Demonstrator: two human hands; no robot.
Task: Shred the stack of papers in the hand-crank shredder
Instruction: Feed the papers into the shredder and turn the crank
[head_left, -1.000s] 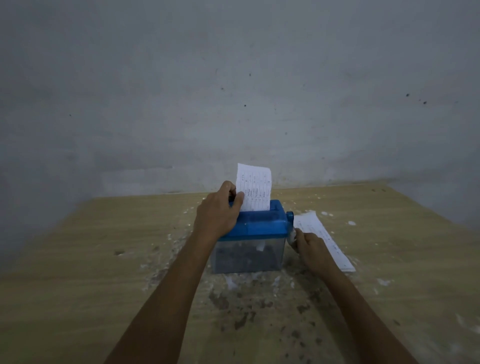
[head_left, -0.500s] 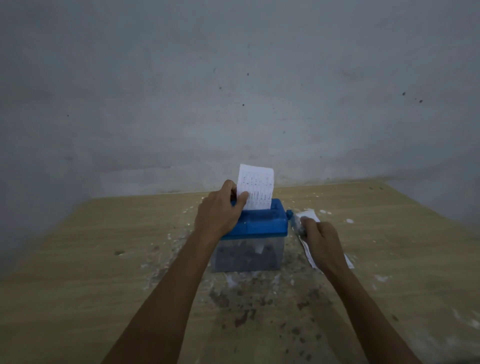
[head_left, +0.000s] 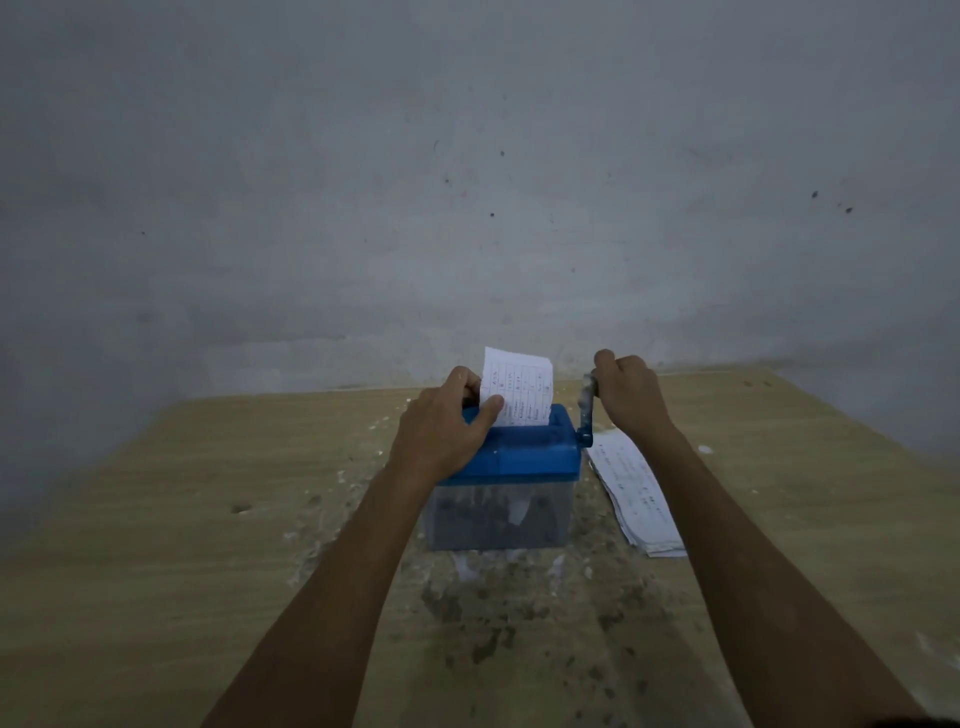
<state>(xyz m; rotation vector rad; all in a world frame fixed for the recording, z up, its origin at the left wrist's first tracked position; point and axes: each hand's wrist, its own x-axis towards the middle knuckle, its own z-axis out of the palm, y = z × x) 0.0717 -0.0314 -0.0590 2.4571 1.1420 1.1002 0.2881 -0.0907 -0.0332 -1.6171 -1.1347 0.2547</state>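
I have the left hand (head_left: 441, 434) resting on the blue lid of the shredder (head_left: 506, 475), thumb and fingers pinching a printed sheet (head_left: 517, 388) that stands upright in the slot. My right hand (head_left: 626, 395) is curled around the crank handle (head_left: 587, 410), raised above the lid at the shredder's right side. The stack of papers (head_left: 636, 496) lies flat on the wooden table (head_left: 156, 519) just right of the shredder, and its clear bin holds dark shreds
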